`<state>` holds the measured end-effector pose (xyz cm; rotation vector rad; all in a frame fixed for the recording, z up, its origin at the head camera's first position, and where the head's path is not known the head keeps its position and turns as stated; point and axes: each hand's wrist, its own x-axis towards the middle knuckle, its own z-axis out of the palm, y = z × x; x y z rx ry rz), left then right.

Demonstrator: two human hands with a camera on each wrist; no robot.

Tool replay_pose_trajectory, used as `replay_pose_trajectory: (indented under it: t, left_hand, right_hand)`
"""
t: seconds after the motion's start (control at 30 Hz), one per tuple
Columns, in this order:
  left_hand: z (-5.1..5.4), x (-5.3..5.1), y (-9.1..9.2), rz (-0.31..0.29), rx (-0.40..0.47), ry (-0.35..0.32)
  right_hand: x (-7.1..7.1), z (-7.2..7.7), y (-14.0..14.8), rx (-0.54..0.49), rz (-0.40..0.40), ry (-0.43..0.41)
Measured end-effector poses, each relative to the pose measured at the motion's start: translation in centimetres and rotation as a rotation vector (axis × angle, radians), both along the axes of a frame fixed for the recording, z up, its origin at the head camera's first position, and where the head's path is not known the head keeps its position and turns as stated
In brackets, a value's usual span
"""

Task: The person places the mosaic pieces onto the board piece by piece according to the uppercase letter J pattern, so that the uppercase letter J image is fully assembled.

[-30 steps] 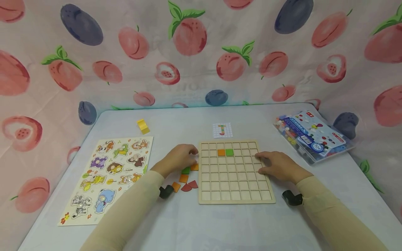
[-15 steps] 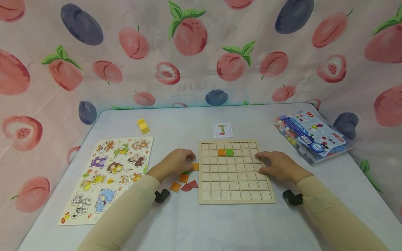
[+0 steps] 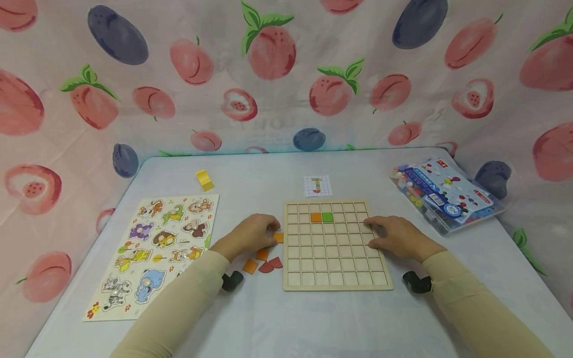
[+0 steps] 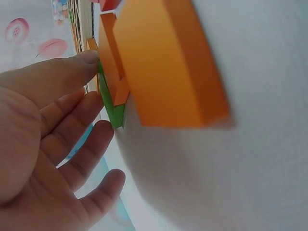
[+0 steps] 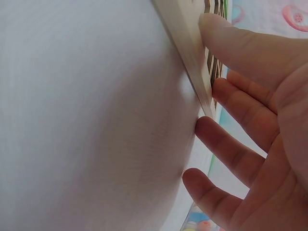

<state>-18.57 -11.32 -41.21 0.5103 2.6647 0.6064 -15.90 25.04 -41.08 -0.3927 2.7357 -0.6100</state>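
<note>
My left hand [image 3: 251,231] is beside the left edge of the wooden grid board [image 3: 293,282]. In the left wrist view its thumb and fingertips pinch a green square tile [image 4: 112,103], still among the loose tiles on the table. Close by lie an orange tile [image 3: 249,266], more orange tiles and two red quarter-round pieces [image 3: 266,267]. On the board, an orange tile [image 3: 316,217] and a green tile [image 3: 328,217] sit side by side in the second row. My right hand [image 3: 398,237] rests at the board's right edge, thumb and index finger touching it, fingers relaxed.
A small pattern card [image 3: 317,186] lies behind the board. To the left are an animal puzzle board [image 3: 156,258] and a yellow block [image 3: 204,180]. A clear plastic case [image 3: 447,194] of colourful pieces stands at the back right. Patterned cloth hangs behind.
My left hand has drawn back slightly from the board's edge, down over the green tile among the loose pieces. The right hand has stayed at the board's edge.
</note>
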Motion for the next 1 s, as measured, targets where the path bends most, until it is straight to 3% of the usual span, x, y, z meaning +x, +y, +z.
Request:
replay_pose_trajectory:
  t: [0.77,1.0]
  left_hand:
    - [-0.26,-0.58,0.24,-0.021,-0.033,0.028]
    - [0.08,-0.80,0.26,-0.008,-0.039,0.042]
  right_hand:
    - [-0.06,-0.22,0.05,0.013,-0.010,-0.005]
    - [-0.04,-0.41,0.28,0.006,-0.009,0.002]
